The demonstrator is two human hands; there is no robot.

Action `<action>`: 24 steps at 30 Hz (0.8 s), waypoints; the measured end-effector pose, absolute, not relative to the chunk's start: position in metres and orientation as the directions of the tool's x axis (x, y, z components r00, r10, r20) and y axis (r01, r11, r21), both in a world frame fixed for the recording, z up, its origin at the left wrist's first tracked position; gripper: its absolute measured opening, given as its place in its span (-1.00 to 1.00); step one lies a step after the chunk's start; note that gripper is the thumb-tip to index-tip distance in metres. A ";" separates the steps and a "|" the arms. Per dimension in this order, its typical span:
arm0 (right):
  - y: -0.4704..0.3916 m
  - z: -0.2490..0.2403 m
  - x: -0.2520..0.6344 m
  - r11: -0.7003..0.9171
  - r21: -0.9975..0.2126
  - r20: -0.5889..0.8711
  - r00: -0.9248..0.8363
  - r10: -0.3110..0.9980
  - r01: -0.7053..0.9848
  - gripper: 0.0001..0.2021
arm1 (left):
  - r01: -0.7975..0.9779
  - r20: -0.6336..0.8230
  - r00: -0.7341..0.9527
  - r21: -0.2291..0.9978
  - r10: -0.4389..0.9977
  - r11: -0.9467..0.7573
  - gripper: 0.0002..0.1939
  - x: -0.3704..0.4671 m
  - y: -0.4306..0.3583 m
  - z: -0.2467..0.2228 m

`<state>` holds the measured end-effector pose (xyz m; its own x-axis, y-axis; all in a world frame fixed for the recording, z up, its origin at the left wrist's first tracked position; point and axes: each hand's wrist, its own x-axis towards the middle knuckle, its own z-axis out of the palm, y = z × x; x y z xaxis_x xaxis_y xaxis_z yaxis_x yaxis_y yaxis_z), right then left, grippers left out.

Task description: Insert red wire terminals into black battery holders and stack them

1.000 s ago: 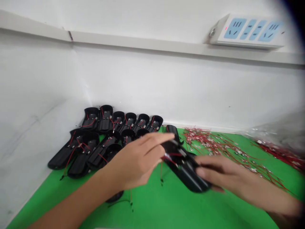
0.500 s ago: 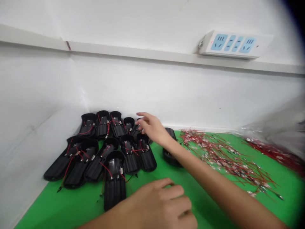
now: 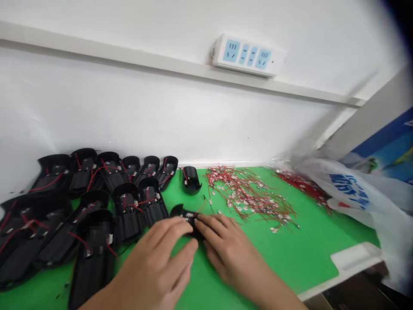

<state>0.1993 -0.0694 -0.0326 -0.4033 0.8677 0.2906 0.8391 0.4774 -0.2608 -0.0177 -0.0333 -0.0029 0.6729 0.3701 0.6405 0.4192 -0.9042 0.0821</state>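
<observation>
Both hands meet at a small black plastic housing [image 3: 180, 211] on the green mat. My left hand [image 3: 158, 262] has its fingertips on the housing's near left side. Curled over its right side are the fingers of my right hand [image 3: 229, 245], covering much of it. A thin red wire rises from the housing between the hands. Several black housings with red wires [image 3: 129, 211] lie in rows to the left. Another black piece [image 3: 191, 180] stands apart near the wall.
Loose red wires with small metal parts [image 3: 251, 193] are spread right of centre. Farther right are more red wires [image 3: 303, 187] and a white plastic bag [image 3: 355, 193]. A socket strip [image 3: 247, 56] hangs on the wall. The mat's edge [image 3: 322, 288] is at lower right.
The view has turned right. My right hand has come back from the rear row, and both hands are now together on a black housing. The bag and table edge have come into view.
</observation>
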 end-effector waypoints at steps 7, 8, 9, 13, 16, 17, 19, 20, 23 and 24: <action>-0.058 -0.011 0.243 0.586 -0.435 0.444 -0.404 0.800 0.683 -0.59 | 0.472 0.457 0.750 0.138 0.479 -0.871 -0.93 -0.017 -0.032 -0.017; -0.042 -0.006 0.253 0.572 -0.445 0.514 -0.326 0.793 0.689 -0.65 | 0.462 0.441 0.760 0.149 0.477 -0.874 -0.91 -0.017 -0.033 -0.020; -0.023 -0.001 0.264 0.540 -0.448 0.560 -0.248 0.791 0.712 -0.74 | 0.451 0.432 0.768 0.161 0.474 -0.878 -0.89 -0.017 -0.034 -0.022; 0.045 0.009 0.298 0.374 -0.478 0.383 -0.194 0.903 0.795 -0.83 | 0.418 0.417 0.791 0.163 0.447 -0.894 -0.81 -0.018 -0.035 -0.020; 0.061 0.003 0.309 0.370 -0.459 0.297 -0.253 0.921 0.808 -0.79 | 0.423 0.401 0.804 0.133 0.439 -0.896 -0.76 -0.019 -0.034 -0.018; 0.061 0.001 0.310 0.370 -0.454 0.289 -0.259 0.922 0.811 -0.78 | 0.427 0.394 0.807 0.126 0.440 -0.896 -0.77 -0.019 -0.034 -0.018; 0.055 -0.005 0.311 0.367 -0.442 0.264 -0.272 0.925 0.819 -0.77 | 0.426 0.383 0.813 0.121 0.439 -0.896 -0.78 -0.019 -0.035 -0.019; 0.051 -0.007 0.310 0.372 -0.436 0.247 -0.289 0.925 0.819 -0.77 | 0.428 0.383 0.812 0.123 0.440 -0.896 -0.79 -0.019 -0.035 -0.019; 0.047 -0.011 0.306 0.446 -0.423 0.204 -0.397 0.895 0.789 -0.75 | 0.431 0.394 0.801 0.142 0.450 -0.891 -0.82 -0.019 -0.037 -0.020; 0.046 -0.012 0.303 0.479 -0.420 0.200 -0.436 0.877 0.771 -0.75 | 0.431 0.400 0.797 0.148 0.452 -0.890 -0.83 -0.019 -0.037 -0.020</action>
